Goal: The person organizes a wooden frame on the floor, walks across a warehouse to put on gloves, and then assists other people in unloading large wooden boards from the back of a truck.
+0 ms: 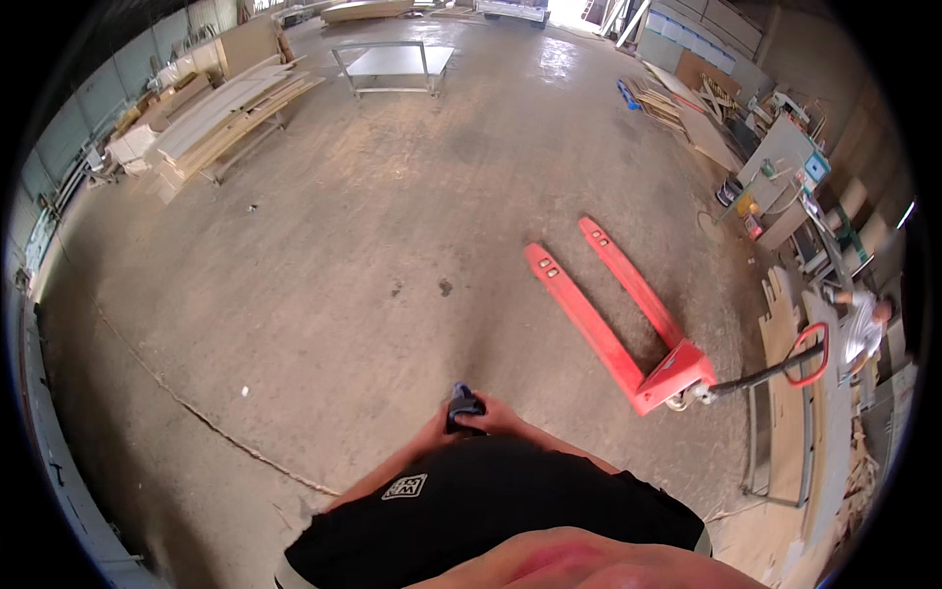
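Both hands are together low in front of my body, at a small black-and-blue object (465, 405) whose kind I cannot make out. My left hand (438, 428) is closed against its left side, the fingers partly hidden. From the right, my right hand (498, 416) curls its fingers round the object. Ahead on my right, a red pallet jack (591, 316) stands on the concrete floor, apart from my hands. Its two forks point away from me, and its handle (811, 355) leans to the right.
Stacked boards (231, 110) lie at the far left. Farther ahead stands a metal-framed cart (397, 63) with a white panel. Along the right are wooden sheets (785, 402), a workbench (775, 162) and a co-worker (865, 329). A crack (196, 412) crosses the floor at left.
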Action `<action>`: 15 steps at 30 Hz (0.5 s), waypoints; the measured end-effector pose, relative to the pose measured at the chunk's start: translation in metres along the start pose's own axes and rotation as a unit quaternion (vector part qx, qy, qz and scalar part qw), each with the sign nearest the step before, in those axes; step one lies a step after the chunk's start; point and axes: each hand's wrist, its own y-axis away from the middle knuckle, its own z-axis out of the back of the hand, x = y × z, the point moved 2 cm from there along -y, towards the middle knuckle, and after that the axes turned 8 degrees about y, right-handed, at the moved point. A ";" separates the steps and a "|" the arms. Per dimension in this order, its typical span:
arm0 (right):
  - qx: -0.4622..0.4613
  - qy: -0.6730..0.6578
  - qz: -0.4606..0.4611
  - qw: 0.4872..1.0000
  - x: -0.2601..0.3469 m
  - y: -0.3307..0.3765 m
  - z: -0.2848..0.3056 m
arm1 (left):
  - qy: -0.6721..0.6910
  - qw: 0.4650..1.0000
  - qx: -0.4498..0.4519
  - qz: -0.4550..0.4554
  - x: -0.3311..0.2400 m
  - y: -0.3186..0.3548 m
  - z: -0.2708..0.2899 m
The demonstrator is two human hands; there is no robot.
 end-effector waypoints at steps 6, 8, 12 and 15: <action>-0.126 -0.072 0.030 0.989 0.012 -0.135 0.213 | 0.100 0.985 0.069 0.124 -0.111 -0.269 0.058; -0.167 -0.130 0.040 0.976 0.011 -0.173 0.270 | 0.123 0.977 0.086 0.152 -0.114 -0.350 0.075; -0.211 -0.212 0.018 0.954 -0.037 -0.260 0.357 | 0.174 0.958 0.128 0.188 -0.077 -0.504 0.090; -0.139 -0.193 0.059 0.970 -0.061 -0.364 0.439 | 0.226 0.950 0.109 0.185 -0.032 -0.607 0.106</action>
